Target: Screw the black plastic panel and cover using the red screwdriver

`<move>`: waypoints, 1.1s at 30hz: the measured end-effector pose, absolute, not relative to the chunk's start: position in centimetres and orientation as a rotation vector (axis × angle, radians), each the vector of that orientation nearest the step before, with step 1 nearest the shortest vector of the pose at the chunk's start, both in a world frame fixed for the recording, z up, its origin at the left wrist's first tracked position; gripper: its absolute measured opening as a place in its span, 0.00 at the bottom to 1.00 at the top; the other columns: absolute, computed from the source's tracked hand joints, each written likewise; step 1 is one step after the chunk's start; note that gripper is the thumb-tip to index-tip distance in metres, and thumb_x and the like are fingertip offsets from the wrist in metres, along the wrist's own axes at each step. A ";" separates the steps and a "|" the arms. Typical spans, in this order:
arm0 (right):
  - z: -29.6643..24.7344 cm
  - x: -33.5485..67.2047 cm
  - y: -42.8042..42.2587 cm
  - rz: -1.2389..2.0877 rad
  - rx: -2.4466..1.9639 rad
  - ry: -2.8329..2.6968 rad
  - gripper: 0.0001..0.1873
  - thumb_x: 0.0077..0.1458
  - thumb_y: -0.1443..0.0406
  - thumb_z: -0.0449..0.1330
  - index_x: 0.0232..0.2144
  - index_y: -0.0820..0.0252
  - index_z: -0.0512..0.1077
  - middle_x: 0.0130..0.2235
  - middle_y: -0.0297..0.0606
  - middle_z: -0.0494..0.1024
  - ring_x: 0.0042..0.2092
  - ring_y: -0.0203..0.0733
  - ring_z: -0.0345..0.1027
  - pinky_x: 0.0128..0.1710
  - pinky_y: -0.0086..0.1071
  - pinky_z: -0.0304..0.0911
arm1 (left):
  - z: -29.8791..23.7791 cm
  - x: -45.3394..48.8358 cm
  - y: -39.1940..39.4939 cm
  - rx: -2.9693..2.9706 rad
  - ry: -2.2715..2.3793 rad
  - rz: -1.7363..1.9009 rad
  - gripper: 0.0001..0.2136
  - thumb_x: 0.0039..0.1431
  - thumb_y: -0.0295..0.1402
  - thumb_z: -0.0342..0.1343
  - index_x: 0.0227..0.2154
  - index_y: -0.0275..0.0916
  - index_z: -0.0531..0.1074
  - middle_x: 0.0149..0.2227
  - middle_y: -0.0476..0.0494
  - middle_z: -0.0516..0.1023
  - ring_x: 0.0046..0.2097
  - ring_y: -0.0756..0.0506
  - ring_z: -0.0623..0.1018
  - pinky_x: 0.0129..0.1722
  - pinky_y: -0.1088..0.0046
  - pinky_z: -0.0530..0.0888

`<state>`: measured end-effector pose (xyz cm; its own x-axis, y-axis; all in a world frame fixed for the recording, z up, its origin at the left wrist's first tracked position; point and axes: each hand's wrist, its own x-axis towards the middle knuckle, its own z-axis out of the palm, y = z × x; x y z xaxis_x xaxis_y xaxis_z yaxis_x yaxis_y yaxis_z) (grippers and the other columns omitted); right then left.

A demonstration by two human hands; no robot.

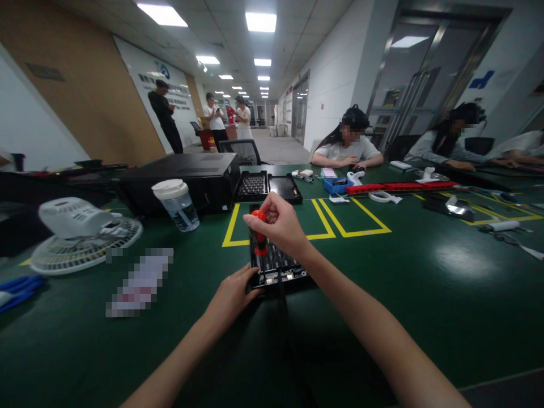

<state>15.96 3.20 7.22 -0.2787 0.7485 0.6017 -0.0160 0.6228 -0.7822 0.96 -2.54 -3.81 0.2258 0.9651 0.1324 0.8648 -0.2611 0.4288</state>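
My right hand (281, 222) is closed around the top of a red and black screwdriver (259, 247), held upright with its red cap between thumb and fingers. Below it lies a flat black case (278, 262) with rows of dark rounded shapes inside. Small metal parts run along its near edge, where the screwdriver's tip points; contact there cannot be made out. My left hand (232, 292) grips the near left corner of the case, thumb along the front and fingers at the side. A dark strap hangs in front of the case.
An open bit set (254, 185) lies behind, beside a black computer tower (182, 178). To the left are a lidded cup (181, 207) and a white fan (85, 232). Yellow tape (327, 218) marks the green table (408, 317). People sit across at the right.
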 end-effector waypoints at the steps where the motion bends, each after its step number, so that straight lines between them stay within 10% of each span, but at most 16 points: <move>1: 7.2 16.0 3.2 0.839 -0.597 -1.700 0.14 0.45 0.60 0.61 0.27 0.59 0.59 0.23 0.27 0.62 0.23 0.29 0.55 0.22 0.25 0.52 | -3.8 1.0 -2.5 2.243 1.717 0.546 0.20 0.50 0.33 0.57 0.48 0.39 0.68 0.56 0.38 0.67 0.54 0.40 0.70 0.53 0.64 0.66; 11: 7.1 16.0 3.3 0.727 -0.638 -1.783 0.12 0.49 0.57 0.58 0.27 0.61 0.69 0.25 0.32 0.65 0.26 0.31 0.55 0.24 0.27 0.51 | -3.6 1.1 -2.6 2.237 1.718 0.543 0.20 0.50 0.33 0.57 0.48 0.38 0.68 0.55 0.38 0.67 0.54 0.40 0.69 0.55 0.63 0.64; 33: 7.3 15.5 2.4 0.719 -0.641 -1.738 0.16 0.50 0.57 0.57 0.22 0.59 0.56 0.22 0.27 0.56 0.25 0.31 0.49 0.25 0.27 0.48 | -3.7 1.0 -2.6 2.306 1.732 0.491 0.21 0.51 0.34 0.56 0.49 0.35 0.67 0.56 0.34 0.66 0.54 0.39 0.70 0.53 0.63 0.66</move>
<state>15.49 2.42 7.27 -0.2580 0.7275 0.6357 0.0652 0.6696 -0.7398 1.02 -2.60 -3.67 0.2512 0.9586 0.1345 0.8866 -0.2836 0.3654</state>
